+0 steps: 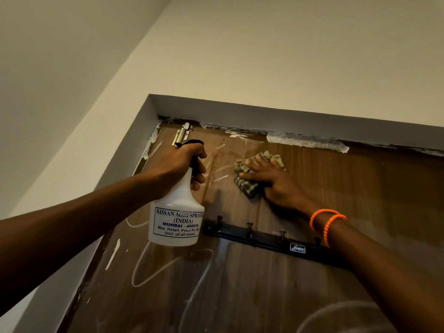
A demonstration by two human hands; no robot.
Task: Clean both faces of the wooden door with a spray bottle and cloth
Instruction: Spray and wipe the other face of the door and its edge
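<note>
Wooden door [336,200], brown laminate, is seen from below, closed in a grey frame [288,116]; upper area is marked w/ white scribbles and a wet streak. White plastic spray bottle [176,219] is held upright by left hand [179,164], near top-left corner of door: fingers [199,174] are curled round the neck and black trigger, nozzle pointed at door face. Checked cloth [247,183], bunched, is pressed flat against door by right hand [274,181], fingers spread approx. straight over it, just right of the wet streak. Orange bands [328,223] are worn on right wrist. Black hook rail [264,239] is fixed to door below both hands; bottle base hangs just left of rail end. Metal latch bolt [182,134] is mounted at top-left, above left hand. Paint residue [307,141] is visible along top edge.
</note>
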